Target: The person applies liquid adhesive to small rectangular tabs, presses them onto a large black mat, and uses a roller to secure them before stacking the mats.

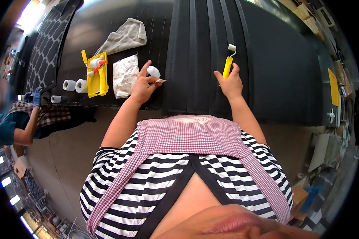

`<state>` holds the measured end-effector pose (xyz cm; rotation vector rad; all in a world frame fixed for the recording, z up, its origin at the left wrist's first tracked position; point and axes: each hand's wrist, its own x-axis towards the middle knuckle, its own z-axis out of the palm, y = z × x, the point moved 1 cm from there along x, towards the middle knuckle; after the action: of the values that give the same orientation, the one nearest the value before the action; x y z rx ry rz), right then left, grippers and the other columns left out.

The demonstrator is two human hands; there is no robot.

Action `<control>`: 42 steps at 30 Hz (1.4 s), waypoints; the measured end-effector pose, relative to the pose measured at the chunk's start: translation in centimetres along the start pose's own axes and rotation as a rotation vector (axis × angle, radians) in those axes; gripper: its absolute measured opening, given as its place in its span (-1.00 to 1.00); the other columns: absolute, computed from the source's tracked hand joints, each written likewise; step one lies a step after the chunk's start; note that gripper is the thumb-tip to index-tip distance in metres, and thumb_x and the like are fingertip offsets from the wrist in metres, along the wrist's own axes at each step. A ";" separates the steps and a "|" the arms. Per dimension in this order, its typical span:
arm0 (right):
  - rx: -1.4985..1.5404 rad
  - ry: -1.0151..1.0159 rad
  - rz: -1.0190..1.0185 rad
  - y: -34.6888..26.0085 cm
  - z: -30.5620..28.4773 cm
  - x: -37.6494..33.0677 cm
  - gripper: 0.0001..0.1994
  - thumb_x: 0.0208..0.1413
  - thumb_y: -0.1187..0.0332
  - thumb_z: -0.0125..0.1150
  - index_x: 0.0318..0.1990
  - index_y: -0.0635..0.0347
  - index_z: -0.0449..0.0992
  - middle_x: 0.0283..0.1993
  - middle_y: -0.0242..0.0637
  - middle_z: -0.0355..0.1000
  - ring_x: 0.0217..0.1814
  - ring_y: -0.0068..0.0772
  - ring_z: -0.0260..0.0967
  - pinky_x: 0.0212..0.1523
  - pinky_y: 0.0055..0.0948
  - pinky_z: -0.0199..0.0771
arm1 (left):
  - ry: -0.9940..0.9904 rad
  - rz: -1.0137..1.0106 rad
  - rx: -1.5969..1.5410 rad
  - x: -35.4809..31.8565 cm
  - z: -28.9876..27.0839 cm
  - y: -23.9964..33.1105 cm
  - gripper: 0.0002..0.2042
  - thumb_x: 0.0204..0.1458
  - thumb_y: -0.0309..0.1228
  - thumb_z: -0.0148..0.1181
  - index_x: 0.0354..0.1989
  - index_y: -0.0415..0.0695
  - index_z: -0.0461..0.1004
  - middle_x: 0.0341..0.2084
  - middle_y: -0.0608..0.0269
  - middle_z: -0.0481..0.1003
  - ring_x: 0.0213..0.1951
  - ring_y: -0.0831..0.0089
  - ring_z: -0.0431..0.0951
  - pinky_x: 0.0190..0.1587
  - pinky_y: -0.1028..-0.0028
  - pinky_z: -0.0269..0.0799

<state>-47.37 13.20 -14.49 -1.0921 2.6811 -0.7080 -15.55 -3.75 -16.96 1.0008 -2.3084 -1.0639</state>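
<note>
My right hand (229,82) grips the yellow handle of a small roller (228,59) whose white roll rests on the black strips (203,55) laid on the dark table (279,67). My left hand (144,85) holds a small white piece between its fingers at the left edge of those strips, with the index finger raised. A white oval object (153,71) lies just beyond the left fingers.
Left of my left hand lie a clear plastic bag (125,75), a yellow tray with a white bottle (96,73), a grey cloth (125,36) and three white tape rolls (75,85). A person in blue gloves (36,95) works at the far left.
</note>
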 end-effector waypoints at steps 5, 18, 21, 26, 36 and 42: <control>-0.004 -0.070 -0.041 1.3 0.3 1.7 -0.32 0.08 0.16 0.27 0.31 0.16 0.12 0.02 0.12 0.50 0.00 0.22 0.50 0.04 0.02 0.48 | 0.057 -0.010 0.147 -0.1 1.1 0.3 -0.82 -0.05 -0.41 0.42 -0.23 -0.11 0.70 0.14 0.09 0.40 0.12 0.04 0.43 0.16 0.22 0.37; 0.310 -0.311 -0.371 -9.1 5.5 -0.4 -0.28 0.10 0.24 0.26 0.35 0.25 0.03 0.13 0.21 0.41 0.04 0.30 0.48 0.09 0.06 0.46 | 0.295 0.112 -0.051 2.4 1.4 8.2 -0.86 -0.01 -0.47 0.38 -0.24 -0.10 0.68 -0.11 0.13 0.42 -0.05 0.18 0.51 0.00 0.32 0.46; 0.299 -0.391 -0.356 -10.5 6.0 -1.6 -0.25 0.09 0.23 0.29 0.35 0.24 0.03 0.17 0.18 0.39 0.04 0.29 0.47 0.09 0.05 0.46 | 0.315 0.167 -0.101 3.2 1.3 9.6 -0.86 0.01 -0.47 0.37 -0.23 -0.09 0.68 -0.12 0.14 0.42 -0.04 0.20 0.50 0.01 0.34 0.45; 0.237 -0.310 -0.368 -11.6 5.5 -2.8 -0.36 0.06 0.24 0.37 0.24 0.23 0.22 0.05 0.06 0.44 -0.05 0.12 0.53 0.00 -0.10 0.55 | 0.229 0.145 -0.420 4.8 2.6 10.1 -0.83 0.07 -0.40 0.35 -0.16 -0.08 0.69 -0.10 0.18 0.40 -0.05 0.25 0.49 0.03 0.35 0.42; 1.197 -0.110 -0.047 -5.6 -4.2 -2.4 -0.83 0.32 0.40 0.12 -0.01 0.19 0.55 -0.19 -0.39 0.55 -0.16 -0.62 0.47 -0.17 -0.59 0.45 | -0.113 0.163 -0.573 6.3 6.3 14.4 -0.82 0.13 -0.37 0.31 -0.18 -0.19 0.68 -0.07 0.19 0.41 -0.01 0.30 0.49 0.01 0.39 0.42; 1.663 -0.569 0.171 -1.8 -8.5 -1.7 -0.64 0.27 0.43 0.11 0.21 0.18 0.38 0.01 -0.30 0.48 -0.01 -0.44 0.48 -0.04 -0.37 0.54 | -0.212 0.222 -0.519 6.1 9.9 19.7 -0.84 0.10 -0.47 0.30 -0.16 -0.19 0.67 0.23 0.15 0.37 0.12 0.23 0.52 0.13 0.37 0.45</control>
<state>-47.79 16.38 -6.21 -0.3893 0.9539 -1.6646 -34.28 5.38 -7.48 0.4384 -2.0593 -1.6154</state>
